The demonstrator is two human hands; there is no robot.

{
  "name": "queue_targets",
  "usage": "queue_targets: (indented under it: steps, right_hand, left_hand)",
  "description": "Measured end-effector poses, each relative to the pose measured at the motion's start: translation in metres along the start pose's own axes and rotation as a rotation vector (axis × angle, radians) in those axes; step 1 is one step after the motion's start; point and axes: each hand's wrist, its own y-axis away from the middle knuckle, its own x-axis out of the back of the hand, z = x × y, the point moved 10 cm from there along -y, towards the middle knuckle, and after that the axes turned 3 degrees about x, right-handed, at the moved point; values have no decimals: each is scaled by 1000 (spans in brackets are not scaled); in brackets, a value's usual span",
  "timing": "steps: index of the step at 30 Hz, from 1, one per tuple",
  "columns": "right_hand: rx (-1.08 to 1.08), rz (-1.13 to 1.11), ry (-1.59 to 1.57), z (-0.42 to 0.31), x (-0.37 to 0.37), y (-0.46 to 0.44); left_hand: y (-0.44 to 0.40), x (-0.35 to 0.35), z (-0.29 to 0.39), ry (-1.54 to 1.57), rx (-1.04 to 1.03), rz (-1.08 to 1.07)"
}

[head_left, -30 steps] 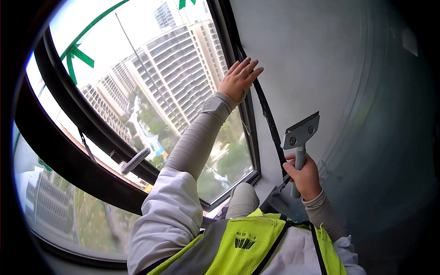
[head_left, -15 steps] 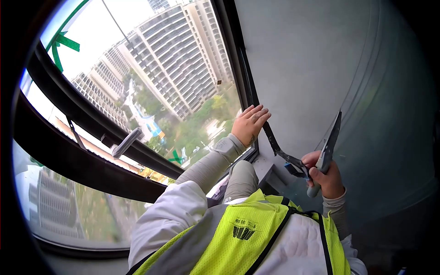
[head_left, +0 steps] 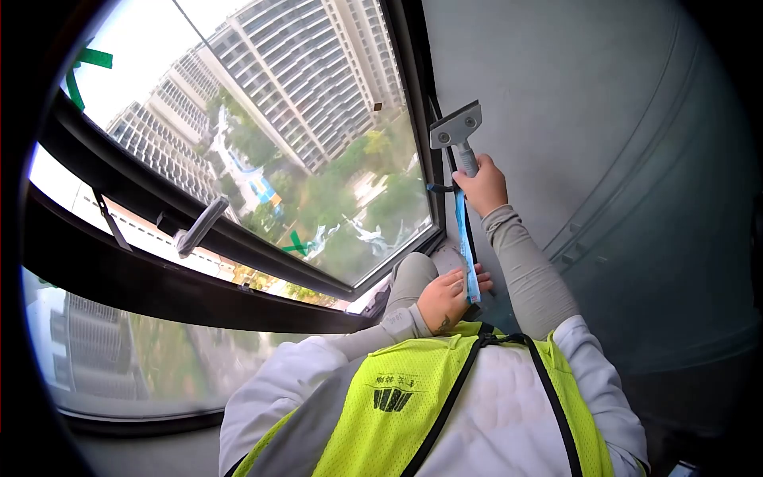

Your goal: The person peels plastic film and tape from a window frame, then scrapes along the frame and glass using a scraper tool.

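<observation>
My right hand [head_left: 484,187] is closed round the grey handle of a scraper [head_left: 457,127], its wide flat head pointing up beside the window frame. A narrow blue-and-black strip [head_left: 462,230] runs down from that same hand. Lower down, my left hand [head_left: 447,302] is at the strip's bottom end, with fingers showing on both sides of it. The strip partly covers these fingers, and the thumb is hard to make out. The dark window frame [head_left: 435,175] stands just left of the scraper.
A tilted window sash with a grey handle [head_left: 203,226] is at the left. Green tape [head_left: 95,58] sticks to the glass, and tall buildings show outside. A grey wall [head_left: 548,119] rises at the right. My knee [head_left: 411,278] is close to the window corner.
My left hand has left the window frame and come down to the strip. My right hand has moved up and left with the scraper, whose flat head now shows. The strip hangs straighter, blue side visible.
</observation>
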Motion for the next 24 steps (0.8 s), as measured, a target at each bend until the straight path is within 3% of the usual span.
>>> queue_targets:
  steps: [4,7,9,11,13,15,17,19,21,24]
  right_hand:
    - [36,-60,53,31,-21,27]
    - [10,-38,-11,57,-8,53]
    - [-76,-60,-55,77,-5,71]
    - [11,-127,96,76,-6,94]
    - [-8,-181,99,90,-11,115]
    - [-39,-182,87,91,-2,130]
    - [-85,-166,16,100,12,144]
    - [-109,-171,17,101,23,154]
    - [-138,-232,25,103,28,166]
    - [-175,-252,-20,99,36,180]
  left_hand:
    - [25,-19,-1,132,23,-141]
    - [70,-15,-32,429,293,-219]
    - [102,11,-56,532,547,-96]
    - [167,16,-103,783,999,219]
    - [199,28,-151,737,1002,400]
    - [154,46,-163,235,901,203]
    - [82,56,-163,-6,687,110]
    - [21,48,-174,-149,518,72]
    - [-20,37,-207,-133,470,188]
    - [-63,1,-232,-293,314,118]
